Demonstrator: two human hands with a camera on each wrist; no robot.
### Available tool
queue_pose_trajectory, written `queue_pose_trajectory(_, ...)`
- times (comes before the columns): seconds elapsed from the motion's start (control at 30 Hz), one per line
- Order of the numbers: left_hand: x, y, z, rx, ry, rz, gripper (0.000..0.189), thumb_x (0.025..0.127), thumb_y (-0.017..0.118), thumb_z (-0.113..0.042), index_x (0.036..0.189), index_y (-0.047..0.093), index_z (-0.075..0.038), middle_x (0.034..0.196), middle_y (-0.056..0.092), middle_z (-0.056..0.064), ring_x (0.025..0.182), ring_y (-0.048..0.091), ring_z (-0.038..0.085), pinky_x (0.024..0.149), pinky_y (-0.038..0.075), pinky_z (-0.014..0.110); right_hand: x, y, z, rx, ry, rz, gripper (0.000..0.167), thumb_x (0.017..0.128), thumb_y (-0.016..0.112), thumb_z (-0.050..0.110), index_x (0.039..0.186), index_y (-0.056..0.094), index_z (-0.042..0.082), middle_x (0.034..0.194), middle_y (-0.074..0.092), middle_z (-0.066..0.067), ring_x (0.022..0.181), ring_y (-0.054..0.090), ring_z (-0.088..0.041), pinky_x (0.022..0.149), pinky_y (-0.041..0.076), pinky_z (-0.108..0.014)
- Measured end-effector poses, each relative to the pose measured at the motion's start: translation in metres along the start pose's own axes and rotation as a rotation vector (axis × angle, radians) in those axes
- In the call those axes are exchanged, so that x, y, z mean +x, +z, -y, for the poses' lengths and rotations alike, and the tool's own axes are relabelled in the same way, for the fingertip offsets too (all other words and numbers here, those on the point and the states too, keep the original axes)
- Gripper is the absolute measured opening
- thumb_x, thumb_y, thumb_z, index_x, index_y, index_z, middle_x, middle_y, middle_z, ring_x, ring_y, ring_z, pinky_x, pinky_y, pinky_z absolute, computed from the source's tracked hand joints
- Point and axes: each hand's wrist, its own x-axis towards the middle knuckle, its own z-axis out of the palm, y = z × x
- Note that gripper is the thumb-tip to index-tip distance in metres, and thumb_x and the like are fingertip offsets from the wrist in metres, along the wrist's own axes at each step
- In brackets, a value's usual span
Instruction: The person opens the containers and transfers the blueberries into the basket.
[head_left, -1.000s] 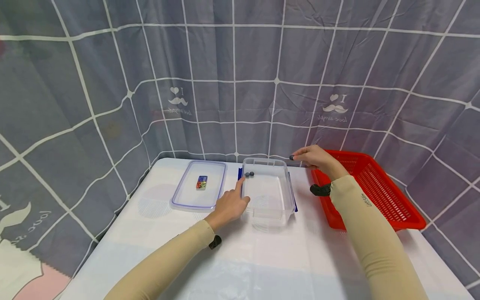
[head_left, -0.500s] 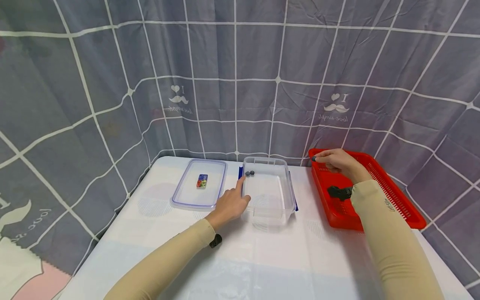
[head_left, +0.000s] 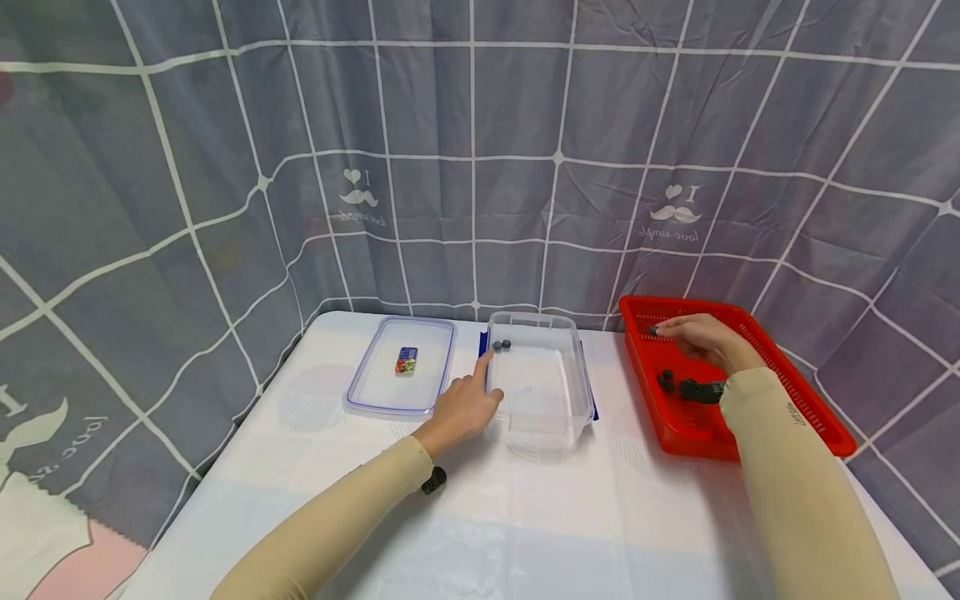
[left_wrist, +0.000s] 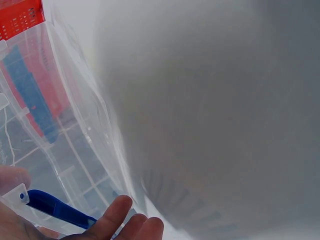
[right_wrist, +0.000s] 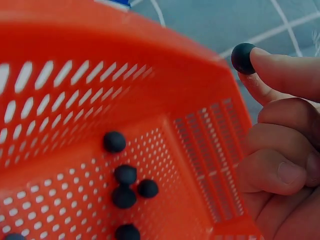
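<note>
My right hand [head_left: 705,337] is over the red basket [head_left: 651,429] and pinches a small dark ball [right_wrist: 243,58] between thumb and index finger. Below it, several similar dark balls [right_wrist: 125,196] lie on the perforated basket floor. On the left wall of the clear plastic container [head_left: 540,379], my left hand [head_left: 461,408] holds on, its index finger reaching along the rim. In the left wrist view its fingers [left_wrist: 115,215] curl beside the blue latch [left_wrist: 60,210]. Inside the container, two dark balls [head_left: 502,345] sit together near the far left corner.
A clear lid [head_left: 360,392] with a blue seal and a colourful label [head_left: 406,361] lies left of the container on the white table [head_left: 480,533]. A grey curtain [head_left: 510,200] with a white grid hangs behind and around the table.
My right hand, carrying the dark ball, has moved right and slightly down from beside the container to over the red basket. My left hand stays on the container wall.
</note>
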Motion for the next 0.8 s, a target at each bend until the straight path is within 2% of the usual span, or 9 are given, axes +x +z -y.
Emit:
queue_pose_trajectory(0.13,0.000,-0.001,-0.001,0.001,-0.002,0.002,0.074,0.095,0.049,-0.041,0.162,0.019,-0.030,0.115,0.070,0.017,0.088,0.063,0.027,0.071,0.048,0.044,0.000,-0.003,-0.012,-0.003,0.026,0.008,0.058,0.103,0.055,0.026,0.147,0.041,-0.009,0.054,0.040,0.010,0.050,0.035,-0.008,0.054,0.036,-0.024)
queue_pose_trajectory(0.23,0.000,0.000,0.000,0.000,-0.001,0.002,0.074,0.095,0.049,-0.041,0.162,0.019,-0.029,0.114,0.070,0.017,0.086,0.062,0.027,0.070,0.048,0.044,-0.001,-0.004,-0.021,0.017,0.058,0.009,0.050,0.102,0.056,0.024,0.140,0.052,-0.008,0.054,0.044,0.010,0.050,0.039,-0.008,0.055,0.038,-0.024)
queue_pose_trajectory(0.3,0.000,0.001,0.000,0.000,0.000,-0.001,0.074,0.095,0.049,-0.041,0.162,0.020,-0.029,0.114,0.070,0.017,0.086,0.062,0.026,0.069,0.048,0.043,-0.001,-0.005,-0.028,0.030,0.082,0.014,0.035,0.101,0.057,0.023,0.125,0.068,0.001,0.055,0.045,0.009,0.052,0.040,-0.009,0.057,0.039,-0.024)
queue_pose_trajectory(0.37,0.000,0.002,0.000,0.002,0.001,-0.004,0.074,0.095,0.049,-0.042,0.162,0.020,-0.029,0.113,0.070,0.017,0.086,0.062,0.026,0.069,0.047,0.043,-0.003,-0.006,-0.034,0.036,0.111,0.019,0.021,0.100,0.058,0.024,0.101,0.075,0.013,0.055,0.044,0.009,0.053,0.041,-0.009,0.058,0.040,-0.025)
queue_pose_trajectory(0.43,0.000,0.002,0.001,-0.001,0.001,-0.004,0.074,0.095,0.049,-0.041,0.162,0.020,-0.028,0.112,0.070,0.017,0.085,0.061,0.026,0.068,0.047,0.043,-0.004,-0.006,-0.038,0.017,0.144,0.022,0.026,0.100,0.058,0.026,0.076,0.069,0.022,0.054,0.043,0.008,0.053,0.040,-0.009,0.059,0.039,-0.025)
queue_pose_trajectory(0.5,0.000,0.002,0.001,-0.002,0.001,-0.004,0.074,0.095,0.049,-0.041,0.162,0.020,-0.028,0.111,0.070,0.017,0.083,0.061,0.026,0.067,0.047,0.042,-0.006,-0.006,-0.043,-0.007,0.175,0.024,0.036,0.099,0.058,0.028,0.063,0.057,0.024,0.055,0.042,0.008,0.055,0.041,-0.010,0.061,0.040,-0.026)
queue_pose_trajectory(0.6,0.001,0.002,0.001,-0.004,0.001,-0.002,0.074,0.095,0.049,-0.041,0.162,0.019,-0.028,0.110,0.070,0.017,0.082,0.060,0.025,0.066,0.046,0.041,-0.008,-0.006,-0.049,-0.009,0.217,0.010,0.044,0.098,0.058,0.029,0.057,0.046,0.024,0.055,0.041,0.007,0.056,0.040,-0.010,0.062,0.040,-0.027)
queue_pose_trajectory(0.7,0.001,0.001,0.000,-0.006,0.001,-0.001,0.075,0.095,0.049,-0.041,0.162,0.019,-0.029,0.112,0.070,0.017,0.081,0.059,0.024,0.066,0.046,0.041,-0.007,-0.007,-0.058,0.008,0.234,0.009,0.042,0.097,0.058,0.028,0.057,0.046,0.026,0.057,0.042,0.008,0.060,0.042,-0.010,0.065,0.041,-0.027)
queue_pose_trajectory(0.8,0.001,0.002,0.000,-0.007,-0.001,-0.002,0.074,0.095,0.049,-0.040,0.162,0.019,-0.029,0.113,0.069,0.018,0.081,0.059,0.024,0.066,0.045,0.040,-0.008,-0.007,-0.064,-0.007,0.246,0.010,0.034,0.097,0.058,0.028,0.063,0.056,0.026,0.063,0.046,0.009,0.068,0.046,-0.011,0.069,0.043,-0.028)
